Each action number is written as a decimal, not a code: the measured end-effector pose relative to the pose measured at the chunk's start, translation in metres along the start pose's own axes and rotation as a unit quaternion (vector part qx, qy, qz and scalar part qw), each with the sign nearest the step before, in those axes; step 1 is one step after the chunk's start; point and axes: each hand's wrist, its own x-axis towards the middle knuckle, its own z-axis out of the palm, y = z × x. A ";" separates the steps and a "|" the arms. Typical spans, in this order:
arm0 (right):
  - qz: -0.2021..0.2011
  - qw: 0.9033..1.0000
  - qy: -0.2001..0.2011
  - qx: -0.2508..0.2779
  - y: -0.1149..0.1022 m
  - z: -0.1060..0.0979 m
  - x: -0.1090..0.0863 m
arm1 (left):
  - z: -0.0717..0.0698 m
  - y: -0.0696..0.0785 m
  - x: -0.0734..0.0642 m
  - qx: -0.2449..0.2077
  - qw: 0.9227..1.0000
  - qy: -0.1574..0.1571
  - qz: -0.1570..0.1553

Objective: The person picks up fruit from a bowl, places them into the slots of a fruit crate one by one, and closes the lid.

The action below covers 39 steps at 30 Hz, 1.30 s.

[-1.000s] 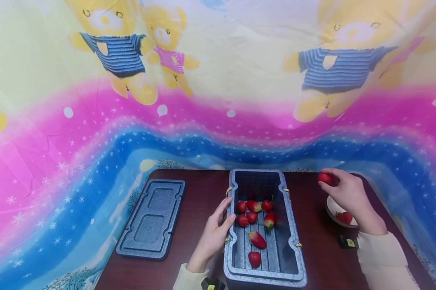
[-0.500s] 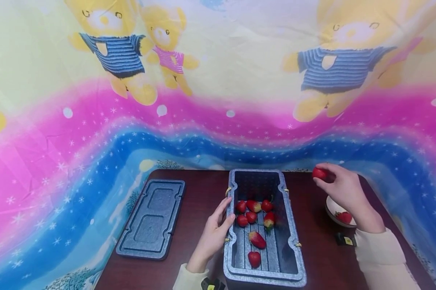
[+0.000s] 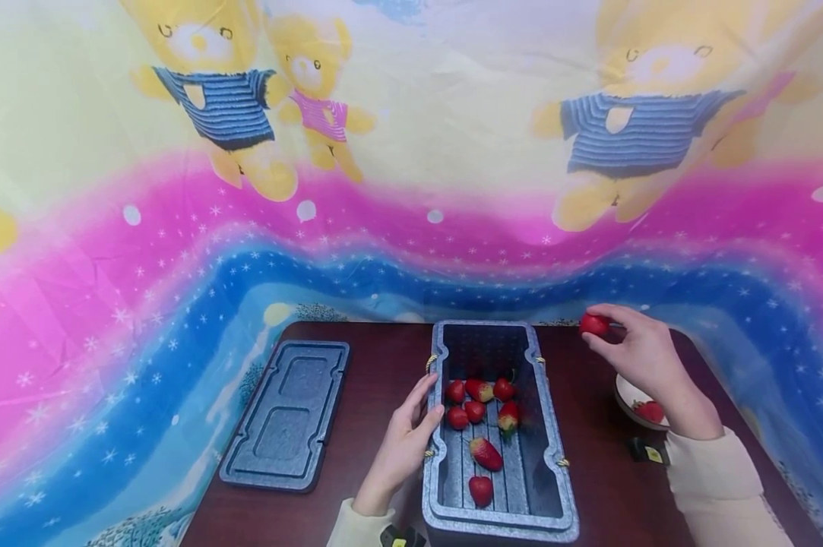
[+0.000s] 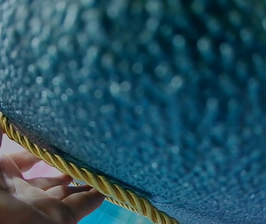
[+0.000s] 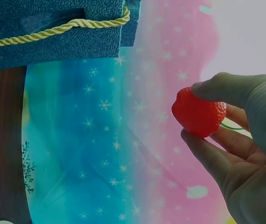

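Note:
In the head view my right hand [image 3: 640, 353] pinches a red strawberry [image 3: 594, 325] between thumb and fingers, raised over the table's right side. The right wrist view shows this strawberry [image 5: 198, 112] close up, with a green stem behind it. My left hand [image 3: 400, 444] rests against the left wall of a grey foam box [image 3: 500, 524], thumb at the rim and fingers extended along the side. Up close, the left fingers [image 4: 53, 198] lie by the box's gold rope [image 4: 91, 177]. Several strawberries [image 3: 485, 453] lie on the slatted floor of the box.
A white bowl [image 3: 626, 391] holding strawberry [image 3: 649, 412] stands at the right, partly hidden by my right forearm. The grey box lid [image 3: 284, 418] lies flat on the dark wooden table [image 3: 373, 380] at left. A printed bear cloth [image 3: 411, 190] hangs behind the table.
My right hand has shifted left and slightly up with the strawberry, away from the bowl and towards the box. The left hand and the box have stayed in place.

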 end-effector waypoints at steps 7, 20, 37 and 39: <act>-0.011 1.000 0.000 0.003 -0.006 0.000 0.001 | 0.000 0.000 0.000 0.001 1.000 0.003 -0.003; -0.025 1.000 -0.002 -0.002 -0.017 0.002 0.004 | 0.000 -0.001 0.000 0.006 1.000 0.001 -0.005; -0.049 0.999 0.000 0.000 -0.034 0.002 0.011 | 0.000 -0.002 0.000 0.007 1.000 -0.004 0.008; -0.059 0.998 0.000 0.003 -0.036 0.003 0.012 | 0.000 -0.002 0.000 0.007 1.000 -0.003 0.007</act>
